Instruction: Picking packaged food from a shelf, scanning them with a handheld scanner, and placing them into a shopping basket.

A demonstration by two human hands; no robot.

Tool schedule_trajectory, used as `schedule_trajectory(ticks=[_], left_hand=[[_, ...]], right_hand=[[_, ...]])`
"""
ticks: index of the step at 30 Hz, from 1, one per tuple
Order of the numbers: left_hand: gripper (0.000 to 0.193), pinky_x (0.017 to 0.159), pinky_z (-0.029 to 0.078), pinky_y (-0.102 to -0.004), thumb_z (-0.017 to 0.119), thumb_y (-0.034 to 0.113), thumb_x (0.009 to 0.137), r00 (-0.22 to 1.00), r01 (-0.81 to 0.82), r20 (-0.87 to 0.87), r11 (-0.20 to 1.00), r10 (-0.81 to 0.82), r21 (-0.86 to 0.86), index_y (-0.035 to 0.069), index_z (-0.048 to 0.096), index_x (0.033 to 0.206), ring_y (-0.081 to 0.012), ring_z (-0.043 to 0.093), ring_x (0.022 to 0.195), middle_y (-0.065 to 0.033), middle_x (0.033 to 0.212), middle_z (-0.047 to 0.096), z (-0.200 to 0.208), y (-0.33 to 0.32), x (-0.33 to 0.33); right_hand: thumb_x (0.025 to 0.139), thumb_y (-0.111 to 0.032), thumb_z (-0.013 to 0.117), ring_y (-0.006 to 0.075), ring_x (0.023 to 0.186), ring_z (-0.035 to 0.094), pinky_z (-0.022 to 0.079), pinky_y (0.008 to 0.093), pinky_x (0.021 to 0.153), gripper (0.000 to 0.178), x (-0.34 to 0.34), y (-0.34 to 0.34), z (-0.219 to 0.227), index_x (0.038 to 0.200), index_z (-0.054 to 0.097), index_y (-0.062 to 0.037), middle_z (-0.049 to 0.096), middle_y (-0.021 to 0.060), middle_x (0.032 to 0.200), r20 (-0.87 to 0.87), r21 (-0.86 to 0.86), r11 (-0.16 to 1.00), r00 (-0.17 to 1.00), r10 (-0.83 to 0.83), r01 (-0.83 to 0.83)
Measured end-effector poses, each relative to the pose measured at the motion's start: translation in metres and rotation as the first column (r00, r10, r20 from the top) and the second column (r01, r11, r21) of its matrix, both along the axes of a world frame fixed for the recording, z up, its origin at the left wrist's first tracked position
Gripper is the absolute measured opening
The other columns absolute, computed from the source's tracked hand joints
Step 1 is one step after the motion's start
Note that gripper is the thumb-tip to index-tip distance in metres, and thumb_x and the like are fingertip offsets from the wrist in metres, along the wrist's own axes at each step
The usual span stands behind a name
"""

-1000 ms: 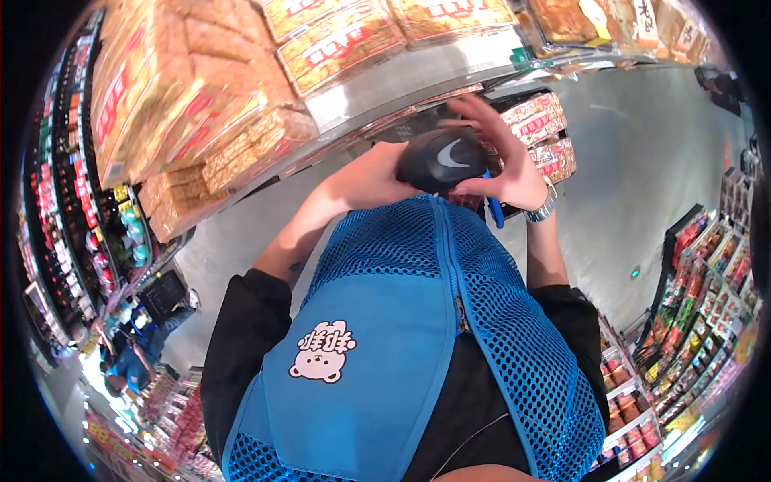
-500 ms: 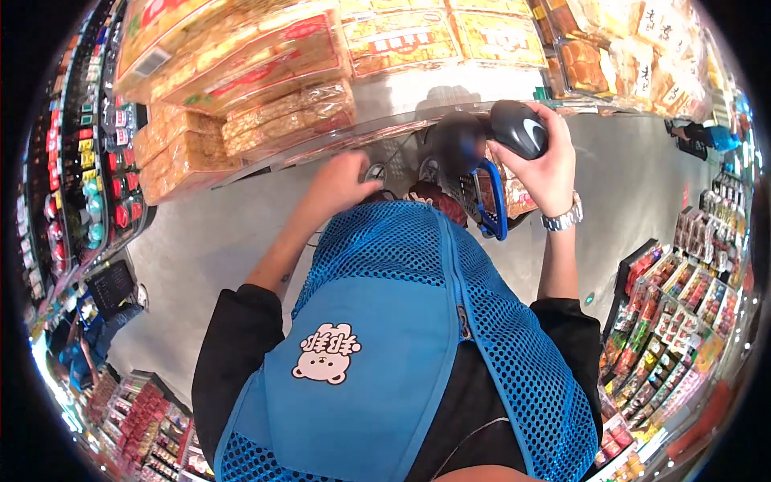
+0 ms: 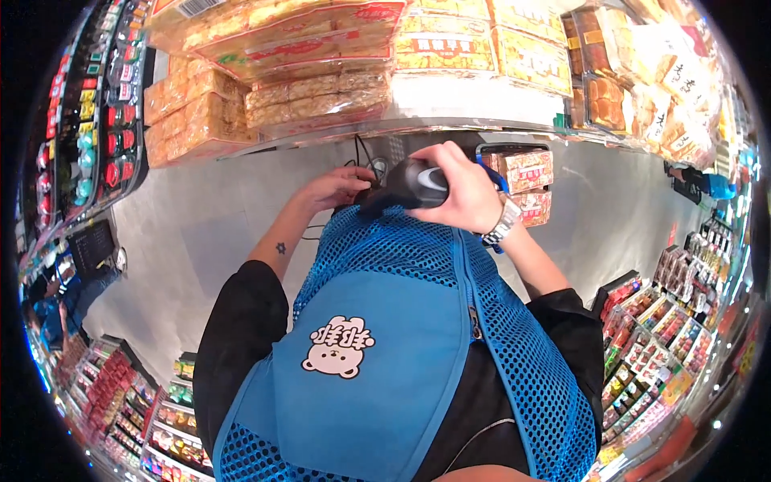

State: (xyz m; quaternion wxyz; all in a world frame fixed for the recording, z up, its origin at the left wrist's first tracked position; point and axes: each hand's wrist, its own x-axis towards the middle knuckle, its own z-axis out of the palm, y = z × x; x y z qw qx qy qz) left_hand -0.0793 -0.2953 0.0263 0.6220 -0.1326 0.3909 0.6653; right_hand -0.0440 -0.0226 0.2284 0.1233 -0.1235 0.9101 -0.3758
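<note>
My right hand (image 3: 462, 189) is closed round a black handheld device (image 3: 422, 183) with a smooth, rounded body and a white curved mark. It is tilted just above my waist, its far end blurred by motion, so I cannot tell its exact kind. My left hand (image 3: 331, 189) is beside that end, fingers loosely bent and apart, the tips close to its dark part. Whether they touch it I cannot make out. Behind my right wrist, a dark-rimmed basket or cart (image 3: 514, 148) holds red-and-white food packages (image 3: 530, 170). A blue clip (image 3: 491, 170) is partly hidden by the hand.
Ahead is a shelf edge (image 3: 321, 132) with stacked packs of golden pastries (image 3: 313, 100); bagged bread (image 3: 610, 96) stands at the right. Thin black cables (image 3: 363, 149) hang near my feet. Goods racks (image 3: 671, 329) line the right. A person (image 3: 68, 297) is at the far left.
My right hand has swung the black device left and nearer my body, turning it. My left hand has moved slightly down, fingers spreading toward it. The basket's packages are now less covered.
</note>
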Motion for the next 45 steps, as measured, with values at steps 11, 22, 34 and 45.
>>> schedule_trajectory(ticks=[11, 22, 34, 45], left_hand=[[0.046, 0.096, 0.050, -0.0348, 0.069, 0.012, 0.090, 0.997, -0.083, 0.019, 0.985, 0.081, 0.154, 0.005, 0.053, 0.132, -0.0210, 0.063, 0.110, -0.0102, 0.123, 0.063, 0.003, 0.000, -0.006], [0.043, 0.102, 0.047, -0.0361, 0.064, 0.004, 0.090, 0.983, -0.167, 0.118, 0.941, 0.137, 0.293, 0.005, 0.051, 0.131, -0.0237, 0.058, 0.120, -0.0136, 0.131, 0.060, -0.002, 0.004, -0.007], [0.052, 0.096, 0.052, -0.0373, 0.064, 0.000, 0.086, 0.978, -0.207, 0.076, 0.956, 0.195, 0.210, 0.006, 0.047, 0.135, -0.0259, 0.062, 0.116, -0.0142, 0.130, 0.061, -0.013, -0.002, 0.013], [0.058, 0.098, 0.050, -0.0368, 0.065, -0.003, 0.083, 0.969, -0.247, 0.012, 0.960, 0.247, 0.132, 0.004, 0.046, 0.137, -0.0262, 0.063, 0.113, -0.0168, 0.121, 0.065, 0.007, 0.002, 0.023]], right_hand=[[0.058, -0.022, 0.093, 0.0247, 0.102, 0.061, 0.049, 0.0343, 0.090, 0.072, -0.011, 0.021, 0.022, 0.119, 0.058, -0.0056, 0.058, 0.0102, 0.110, 0.018, -0.287, 0.955, 0.997, 0.079, -0.071], [0.064, -0.015, 0.092, 0.0164, 0.108, 0.060, 0.049, 0.0312, 0.095, 0.072, -0.005, 0.038, -0.035, 0.124, 0.053, -0.0065, 0.060, 0.0067, 0.114, 0.322, -0.393, 0.898, 0.944, -0.065, 0.196], [0.060, -0.023, 0.087, 0.0330, 0.091, 0.065, 0.057, 0.0423, 0.075, 0.071, -0.009, 0.051, -0.020, 0.123, 0.056, -0.0148, 0.056, 0.0103, 0.107, 0.000, 0.029, 0.989, 0.989, 0.145, -0.145], [0.063, -0.021, 0.083, 0.0295, 0.080, 0.066, 0.056, 0.0406, 0.062, 0.065, 0.010, 0.021, 0.007, 0.123, 0.058, -0.0194, 0.053, 0.0087, 0.102, -0.039, 0.227, 0.959, 0.983, 0.182, -0.169]])
